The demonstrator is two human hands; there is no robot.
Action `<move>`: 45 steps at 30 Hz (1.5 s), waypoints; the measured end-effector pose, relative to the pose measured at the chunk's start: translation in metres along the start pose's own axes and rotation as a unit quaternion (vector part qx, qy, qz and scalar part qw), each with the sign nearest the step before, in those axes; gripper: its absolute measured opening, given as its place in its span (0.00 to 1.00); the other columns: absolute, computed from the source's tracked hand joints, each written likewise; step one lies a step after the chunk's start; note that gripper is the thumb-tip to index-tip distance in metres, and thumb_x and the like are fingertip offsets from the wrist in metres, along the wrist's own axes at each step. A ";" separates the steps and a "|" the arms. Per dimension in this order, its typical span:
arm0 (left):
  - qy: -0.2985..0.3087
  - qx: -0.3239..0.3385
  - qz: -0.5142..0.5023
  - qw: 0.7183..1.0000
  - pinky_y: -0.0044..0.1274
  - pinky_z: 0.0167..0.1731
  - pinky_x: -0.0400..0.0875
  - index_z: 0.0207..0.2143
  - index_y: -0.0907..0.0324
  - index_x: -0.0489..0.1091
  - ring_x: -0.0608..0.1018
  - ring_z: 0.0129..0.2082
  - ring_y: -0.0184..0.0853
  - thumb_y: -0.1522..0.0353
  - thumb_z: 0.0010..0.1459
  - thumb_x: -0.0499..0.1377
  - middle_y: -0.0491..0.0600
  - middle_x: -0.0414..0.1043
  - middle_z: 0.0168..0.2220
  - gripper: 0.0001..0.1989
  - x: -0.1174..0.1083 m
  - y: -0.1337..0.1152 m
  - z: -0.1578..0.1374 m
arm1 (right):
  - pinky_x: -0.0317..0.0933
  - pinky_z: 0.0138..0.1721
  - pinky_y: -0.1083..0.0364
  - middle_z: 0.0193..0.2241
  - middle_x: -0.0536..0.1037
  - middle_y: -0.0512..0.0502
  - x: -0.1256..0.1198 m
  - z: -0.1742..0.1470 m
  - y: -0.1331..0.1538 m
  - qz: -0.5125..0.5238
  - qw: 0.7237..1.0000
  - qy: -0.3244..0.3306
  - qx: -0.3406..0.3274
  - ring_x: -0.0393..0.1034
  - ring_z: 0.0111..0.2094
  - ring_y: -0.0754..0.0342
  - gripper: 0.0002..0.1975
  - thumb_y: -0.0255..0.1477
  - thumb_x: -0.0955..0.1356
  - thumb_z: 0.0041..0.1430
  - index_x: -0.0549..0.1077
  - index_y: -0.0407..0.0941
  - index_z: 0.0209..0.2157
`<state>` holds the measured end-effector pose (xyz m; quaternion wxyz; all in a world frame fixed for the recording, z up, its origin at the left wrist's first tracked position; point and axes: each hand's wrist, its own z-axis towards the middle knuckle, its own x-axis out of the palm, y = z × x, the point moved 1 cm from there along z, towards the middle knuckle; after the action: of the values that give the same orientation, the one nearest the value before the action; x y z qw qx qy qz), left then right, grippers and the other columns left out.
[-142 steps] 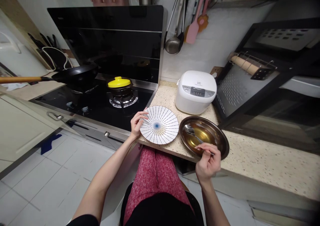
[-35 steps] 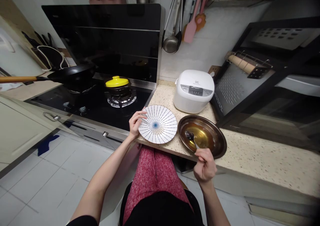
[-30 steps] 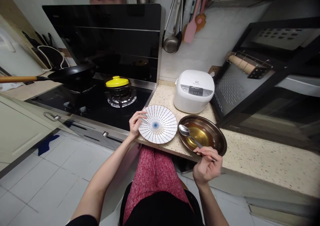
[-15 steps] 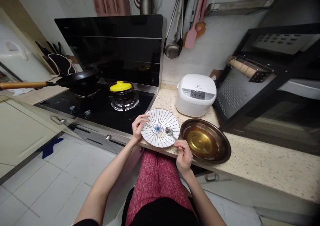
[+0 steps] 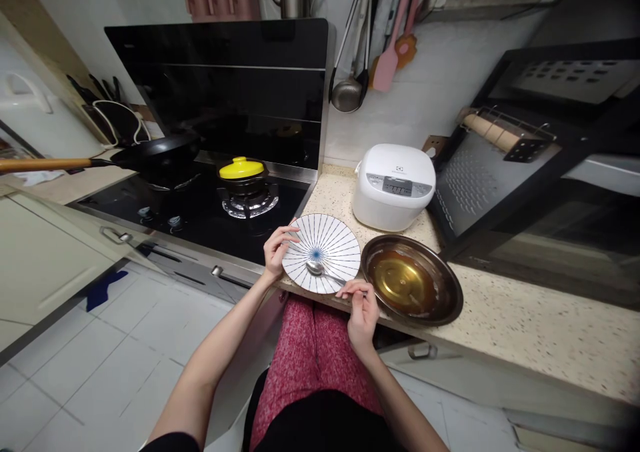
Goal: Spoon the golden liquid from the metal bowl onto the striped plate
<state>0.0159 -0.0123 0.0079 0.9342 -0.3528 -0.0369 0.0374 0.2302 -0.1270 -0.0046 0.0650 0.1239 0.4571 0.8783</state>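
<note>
A white plate [image 5: 327, 239] with dark lines radiating from a blue centre lies on the counter near its front edge. My left hand [image 5: 277, 251] grips the plate's left rim, fingers reaching over its top. In my right hand [image 5: 363, 309], closed at the front right of the plate, is the handle of a metal spoon [image 5: 315, 268]. The spoon's bowl is over the lower middle of the plate; whether it touches the surface I cannot tell. Just right of the plate stands a wide metal bowl [image 5: 453, 299] with an amber-gold inside.
Behind the bowl stands a white rice cooker [image 5: 393, 195]. On the stove to the left are a small pot with a yellow lid [image 5: 241, 168] and a black wok [image 5: 160, 151], its wooden handle pointing left. A dark oven [image 5: 545, 239] borders the counter at right. Utensils hang on the wall.
My right hand has shifted slightly left and down, carrying the spoon's bowl left and toward me across the plate. My left hand keeps its place on the rim.
</note>
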 end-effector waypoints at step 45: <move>0.001 0.006 -0.022 1.000 0.49 0.63 0.66 0.35 0.57 0.83 0.78 0.58 0.53 0.70 0.61 0.56 0.55 0.81 0.48 0.13 0.000 0.002 0.000 | 0.68 0.30 0.50 0.29 0.77 0.47 -0.094 0.017 0.030 -0.279 0.898 0.078 -0.332 0.73 0.29 0.52 0.10 0.22 0.62 0.68 0.73 0.49 0.42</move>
<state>0.0159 -0.0113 0.0068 0.9368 -0.3467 -0.0434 0.0166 0.3249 -0.1519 0.0148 0.3087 -0.1062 0.1587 0.9318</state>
